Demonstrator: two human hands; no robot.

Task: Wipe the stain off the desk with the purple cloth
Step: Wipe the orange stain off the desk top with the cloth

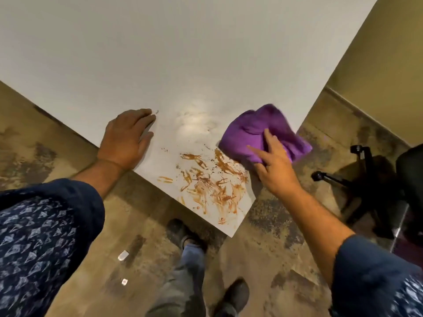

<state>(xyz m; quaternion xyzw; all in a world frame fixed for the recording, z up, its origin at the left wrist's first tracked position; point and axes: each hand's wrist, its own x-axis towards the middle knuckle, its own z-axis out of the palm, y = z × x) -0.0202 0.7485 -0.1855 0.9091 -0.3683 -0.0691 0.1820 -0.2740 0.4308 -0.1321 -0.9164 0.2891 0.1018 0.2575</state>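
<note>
The left hand [127,139] lay flat and open on the white rectangular desk [183,65], holding nothing. The right hand [273,165] gripped the crumpled purple cloth [249,131] at the desk's right edge (just beside the smeared orange-brown stain [212,186] near the corner).

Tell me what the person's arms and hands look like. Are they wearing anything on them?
Both hands are bare, with no gloves: the left hand and the right hand. The forearms are bare too. Higher up, each arm has a dark blue sleeve pushed up near the elbow, the left sleeve and the right sleeve, printed with small pale blue shapes. I see no watch or rings.
</note>
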